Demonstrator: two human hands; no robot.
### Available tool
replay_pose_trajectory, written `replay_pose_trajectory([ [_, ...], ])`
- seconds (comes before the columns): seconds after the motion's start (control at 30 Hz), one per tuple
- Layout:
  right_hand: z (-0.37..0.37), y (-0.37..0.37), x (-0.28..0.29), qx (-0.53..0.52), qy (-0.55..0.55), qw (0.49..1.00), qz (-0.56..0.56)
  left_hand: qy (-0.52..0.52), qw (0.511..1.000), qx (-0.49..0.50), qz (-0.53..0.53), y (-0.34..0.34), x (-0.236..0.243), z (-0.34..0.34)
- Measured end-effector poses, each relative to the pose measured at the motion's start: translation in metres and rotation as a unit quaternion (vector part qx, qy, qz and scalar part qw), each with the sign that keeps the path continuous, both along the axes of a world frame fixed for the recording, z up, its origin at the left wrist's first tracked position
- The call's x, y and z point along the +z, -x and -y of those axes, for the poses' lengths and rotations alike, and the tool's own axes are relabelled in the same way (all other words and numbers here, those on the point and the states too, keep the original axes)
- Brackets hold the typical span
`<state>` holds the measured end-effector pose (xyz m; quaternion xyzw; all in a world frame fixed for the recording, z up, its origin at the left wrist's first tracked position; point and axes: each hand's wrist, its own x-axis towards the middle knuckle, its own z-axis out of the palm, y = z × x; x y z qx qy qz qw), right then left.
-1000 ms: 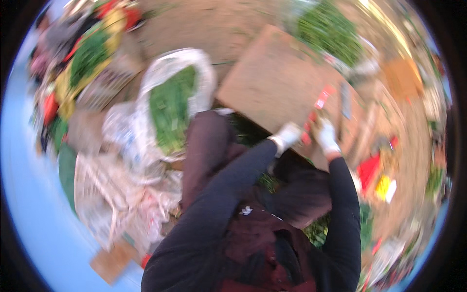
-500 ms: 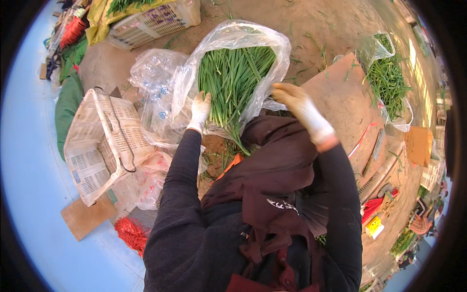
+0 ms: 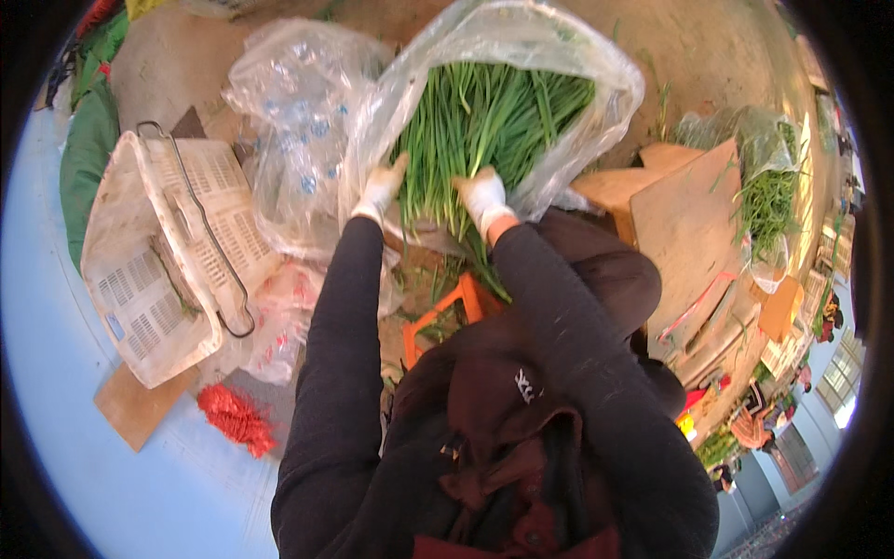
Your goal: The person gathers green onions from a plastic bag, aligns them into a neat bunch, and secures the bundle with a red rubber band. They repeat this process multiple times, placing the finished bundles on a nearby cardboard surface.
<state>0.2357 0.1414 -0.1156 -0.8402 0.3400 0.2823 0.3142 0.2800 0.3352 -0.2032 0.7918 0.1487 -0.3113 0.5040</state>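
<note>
Fingers (image 3: 395, 173) of the gloved left hand (image 3: 381, 192) and right hand (image 3: 483, 197) are closed around the cut ends of the green chives (image 3: 494, 112), which lie inside the clear plastic bag (image 3: 596, 65). The stalks look light, limp and easily bruised, so the bunched base nearest the hands seems the best place to hold. A white plastic basket (image 3: 140, 270) lies left of the bag.

White gloves cover the left grip (image 3: 381, 190) and right grip (image 3: 482, 197); sleeves are black.
</note>
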Motion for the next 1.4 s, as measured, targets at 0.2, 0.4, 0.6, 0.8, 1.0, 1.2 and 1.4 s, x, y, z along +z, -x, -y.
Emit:
replay_pose_trajectory([
  [0.2,-0.035,-0.003,0.005,0.136,0.045,0.987,0.077,0.098,0.991,-0.033,-0.083,0.012,0.037,0.023],
  [0.4,-0.048,0.006,0.009,0.213,-0.047,0.975,0.047,0.051,0.993,0.016,-0.102,0.006,0.032,0.038],
  [0.6,0.038,0.035,0.019,0.062,0.001,0.998,0.028,-0.032,0.996,0.005,-0.080,0.010,0.042,0.043],
  [0.8,0.021,0.087,0.006,0.313,-0.001,0.935,-0.169,-0.059,0.997,-0.011,-0.052,0.022,0.040,0.048],
  [1.0,0.031,0.099,-0.039,0.552,-0.009,0.826,-0.115,-0.076,0.996,-0.046,-0.026,0.020,0.022,0.042],
  [1.2,0.084,0.045,0.124,0.085,-0.364,0.920,-0.118,0.036,0.999,0.013,-0.038,0.018,0.003,0.013],
  [1.4,0.114,0.000,0.253,-0.083,-0.362,0.916,0.149,0.037,0.999,-0.013,-0.013,0.015,-0.026,0.008],
])
